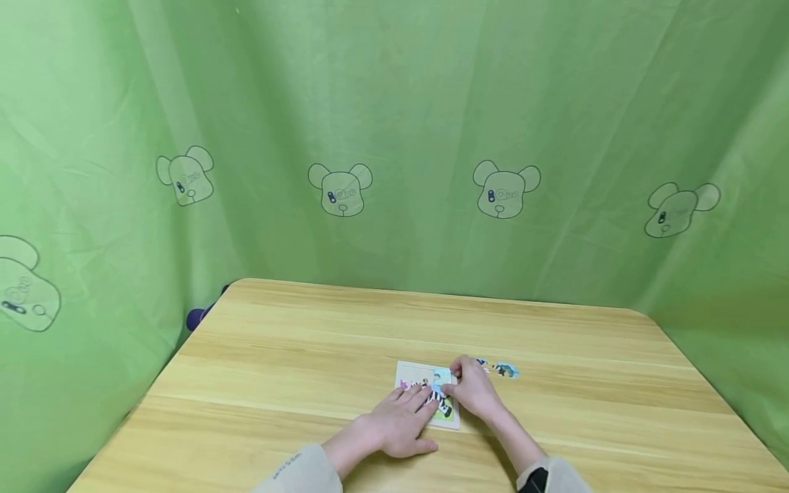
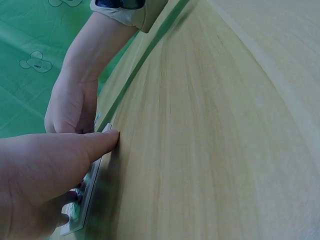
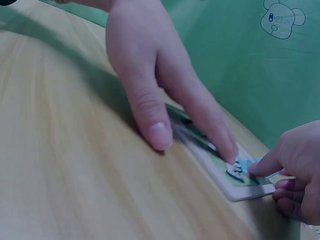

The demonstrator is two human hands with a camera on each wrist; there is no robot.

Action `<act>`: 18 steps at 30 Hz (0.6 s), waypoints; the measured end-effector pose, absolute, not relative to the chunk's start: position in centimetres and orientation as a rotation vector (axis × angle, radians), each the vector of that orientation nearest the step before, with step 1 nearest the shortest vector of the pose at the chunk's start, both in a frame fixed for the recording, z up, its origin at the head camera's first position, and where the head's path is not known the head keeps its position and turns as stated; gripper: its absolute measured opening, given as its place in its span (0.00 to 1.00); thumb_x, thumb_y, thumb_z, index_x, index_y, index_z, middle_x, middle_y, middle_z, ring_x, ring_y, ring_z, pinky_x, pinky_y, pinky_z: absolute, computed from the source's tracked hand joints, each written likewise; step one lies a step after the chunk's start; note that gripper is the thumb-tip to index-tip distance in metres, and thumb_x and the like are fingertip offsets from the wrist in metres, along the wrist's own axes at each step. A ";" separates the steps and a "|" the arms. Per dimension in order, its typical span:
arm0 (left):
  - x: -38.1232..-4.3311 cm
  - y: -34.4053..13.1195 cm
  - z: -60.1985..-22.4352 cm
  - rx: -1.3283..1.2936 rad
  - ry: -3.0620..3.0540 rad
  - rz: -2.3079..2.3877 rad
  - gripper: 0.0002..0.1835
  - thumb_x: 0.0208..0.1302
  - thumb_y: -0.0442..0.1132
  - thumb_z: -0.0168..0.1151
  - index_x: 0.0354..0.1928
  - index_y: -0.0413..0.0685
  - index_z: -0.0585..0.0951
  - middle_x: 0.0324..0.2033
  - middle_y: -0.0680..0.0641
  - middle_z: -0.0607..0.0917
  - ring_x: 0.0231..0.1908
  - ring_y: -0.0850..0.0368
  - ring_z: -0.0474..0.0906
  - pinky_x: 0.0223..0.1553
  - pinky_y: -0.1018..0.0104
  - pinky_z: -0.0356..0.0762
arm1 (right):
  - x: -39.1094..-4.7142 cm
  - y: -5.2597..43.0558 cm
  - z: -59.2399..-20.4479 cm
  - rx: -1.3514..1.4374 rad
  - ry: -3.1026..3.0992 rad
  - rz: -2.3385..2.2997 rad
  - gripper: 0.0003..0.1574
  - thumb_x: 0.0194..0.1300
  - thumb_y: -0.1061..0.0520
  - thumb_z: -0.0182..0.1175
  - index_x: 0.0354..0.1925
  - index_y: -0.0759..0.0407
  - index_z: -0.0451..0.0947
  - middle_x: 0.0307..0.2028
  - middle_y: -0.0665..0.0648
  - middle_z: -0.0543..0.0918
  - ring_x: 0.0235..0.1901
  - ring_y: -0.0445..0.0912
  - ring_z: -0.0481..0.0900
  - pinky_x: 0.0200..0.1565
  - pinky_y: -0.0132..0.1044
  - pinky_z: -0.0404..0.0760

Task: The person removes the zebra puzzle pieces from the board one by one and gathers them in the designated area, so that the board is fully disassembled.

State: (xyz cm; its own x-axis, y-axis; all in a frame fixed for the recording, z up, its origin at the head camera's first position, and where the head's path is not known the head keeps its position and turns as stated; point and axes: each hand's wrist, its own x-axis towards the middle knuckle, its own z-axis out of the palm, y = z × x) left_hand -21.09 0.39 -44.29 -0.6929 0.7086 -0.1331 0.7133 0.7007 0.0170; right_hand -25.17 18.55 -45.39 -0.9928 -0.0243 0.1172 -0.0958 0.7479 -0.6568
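A small jigsaw puzzle board (image 1: 453, 419) with a pale frame and a zebra picture lies on the table, also in the right wrist view (image 3: 245, 194). My left hand (image 1: 403, 423) lies across its left part, fingers spread and fairly straight; its palm hides much of the picture. The left thumb rests by the near edge. At the upper right corner my right hand (image 1: 476, 389) pinches a light-blue puzzle piece (image 1: 440, 375) between thumb and curled fingers. In the right wrist view the right thumb (image 3: 261, 167) touches the blue area, its other fingers bent beside the frame.
Loose puzzle pieces (image 1: 507, 370) lie on the wooden table (image 1: 296, 342) just beyond and right of the right hand. A green curtain (image 1: 394, 103) with bear-head outlines surrounds the table. A dark purple object (image 1: 195, 318) shows past the table's left edge.
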 end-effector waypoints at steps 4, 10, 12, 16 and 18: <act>-21.2 0.4 -44.4 1.177 2.783 -0.060 0.39 0.62 0.66 0.45 0.70 0.53 0.58 0.70 0.47 0.54 0.69 0.53 0.49 0.67 0.56 0.51 | -25.4 18.3 -45.8 0.049 -2.776 1.141 0.16 0.48 0.65 0.67 0.35 0.67 0.71 0.28 0.56 0.74 0.28 0.46 0.71 0.33 0.37 0.73; -21.2 0.4 -44.3 1.182 2.795 -0.071 0.39 0.62 0.66 0.46 0.70 0.53 0.59 0.70 0.48 0.55 0.68 0.53 0.50 0.66 0.56 0.51 | -25.6 18.1 -45.9 0.020 -2.708 1.258 0.12 0.51 0.66 0.65 0.35 0.66 0.73 0.26 0.53 0.77 0.27 0.43 0.74 0.31 0.33 0.75; -21.2 0.4 -44.3 1.183 2.795 -0.072 0.39 0.62 0.66 0.46 0.70 0.53 0.59 0.70 0.48 0.55 0.68 0.53 0.50 0.66 0.56 0.51 | -25.6 18.2 -46.0 0.033 -2.689 1.323 0.12 0.52 0.67 0.64 0.36 0.66 0.73 0.26 0.53 0.78 0.27 0.43 0.74 0.29 0.32 0.76; -21.2 0.3 -44.3 1.182 2.795 -0.070 0.39 0.62 0.66 0.46 0.70 0.53 0.59 0.70 0.48 0.55 0.68 0.53 0.50 0.67 0.56 0.51 | -25.5 18.9 -45.9 0.039 -2.622 1.503 0.12 0.54 0.70 0.61 0.39 0.69 0.74 0.25 0.55 0.77 0.24 0.43 0.75 0.25 0.32 0.78; -21.2 0.3 -44.3 1.178 2.797 -0.070 0.39 0.62 0.66 0.46 0.70 0.53 0.58 0.70 0.48 0.55 0.69 0.53 0.49 0.67 0.56 0.50 | -25.5 19.5 -45.7 0.029 -2.592 1.566 0.12 0.54 0.70 0.61 0.40 0.69 0.74 0.25 0.55 0.77 0.22 0.44 0.75 0.23 0.32 0.79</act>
